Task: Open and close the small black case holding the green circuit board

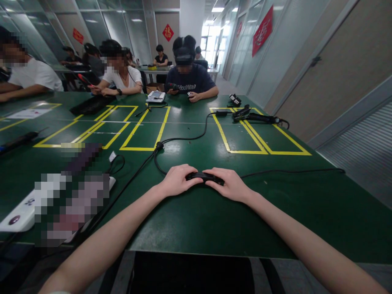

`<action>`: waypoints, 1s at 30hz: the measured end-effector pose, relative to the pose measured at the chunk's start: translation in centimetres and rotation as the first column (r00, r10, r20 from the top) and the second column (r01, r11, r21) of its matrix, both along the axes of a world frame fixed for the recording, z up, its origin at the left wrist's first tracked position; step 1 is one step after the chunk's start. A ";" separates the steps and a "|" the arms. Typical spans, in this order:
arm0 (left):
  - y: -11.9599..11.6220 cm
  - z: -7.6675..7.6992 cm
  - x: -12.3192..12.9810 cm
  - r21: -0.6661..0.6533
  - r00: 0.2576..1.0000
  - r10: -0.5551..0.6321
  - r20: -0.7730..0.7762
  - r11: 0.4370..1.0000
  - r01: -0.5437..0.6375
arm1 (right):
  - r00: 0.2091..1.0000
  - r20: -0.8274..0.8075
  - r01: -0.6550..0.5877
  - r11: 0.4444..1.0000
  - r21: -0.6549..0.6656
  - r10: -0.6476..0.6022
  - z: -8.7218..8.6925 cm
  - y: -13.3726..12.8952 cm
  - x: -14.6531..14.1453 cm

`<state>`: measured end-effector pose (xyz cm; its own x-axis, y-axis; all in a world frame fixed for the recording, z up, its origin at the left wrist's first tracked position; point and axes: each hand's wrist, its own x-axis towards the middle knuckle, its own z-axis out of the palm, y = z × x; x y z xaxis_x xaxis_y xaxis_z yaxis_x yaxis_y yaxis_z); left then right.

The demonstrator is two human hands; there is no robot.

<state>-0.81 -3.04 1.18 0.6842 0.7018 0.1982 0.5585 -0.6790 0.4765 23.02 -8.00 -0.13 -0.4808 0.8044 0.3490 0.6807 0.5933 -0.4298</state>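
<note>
A slim black bar-shaped device (204,178) lies across the green table (245,232) in front of me; its exact kind is hard to make out. My left hand (181,179) is closed around its left end, thumb along the near side. The right end is gripped by my right hand (228,183), fingers over the top. Both hands cover much of the device. A black cable (157,161) runs up beside my left hand to a small dark knot or joint (159,145). Another black cable (290,171) stretches rightward from near my right hand.
White power strips (18,208) and a blurred-out item (82,200) lie to the left. Yellow tape outlines (174,126) mark the table. A black corded tool (257,117) rests at the far right. Across the table a person in a dark shirt (192,81) handles small items; others sit at left.
</note>
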 end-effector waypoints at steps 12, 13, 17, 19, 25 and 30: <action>-0.2 0.7 0.0 -0.077 0.999 -0.008 0.040 0.997 0.011 | 0.976 0.192 -0.133 0.982 0.132 0.106 0.3 -0.2 0.4; -0.2 0.8 0.0 -0.085 0.999 -0.007 0.050 0.996 0.012 | 0.968 0.230 -0.144 0.976 0.166 0.103 0.3 -0.2 0.5; -0.1 0.6 0.0 -0.144 0.997 0.000 0.072 0.990 0.011 | 0.938 0.334 -0.183 0.948 0.260 0.089 0.4 -0.1 0.5; -0.1 0.4 -0.1 -0.186 0.997 -0.007 0.075 0.982 0.021 | 0.919 0.384 -0.205 0.941 0.268 0.091 0.5 0.0 0.5; -0.2 0.3 -0.1 -0.308 0.990 -0.023 0.138 0.949 0.065 | 0.861 0.502 -0.243 0.931 0.274 0.077 0.7 0.1 0.1; -0.2 0.1 -0.2 -0.273 0.988 -0.028 0.153 0.960 0.070 | 0.841 0.537 -0.247 0.930 0.271 0.066 0.7 0.1 -0.1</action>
<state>-1.04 -3.22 1.26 0.6972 0.7096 0.1014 0.4382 -0.5339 0.7232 22.88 -7.91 0.54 -0.7708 0.5907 0.2385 0.6331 0.7521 0.1832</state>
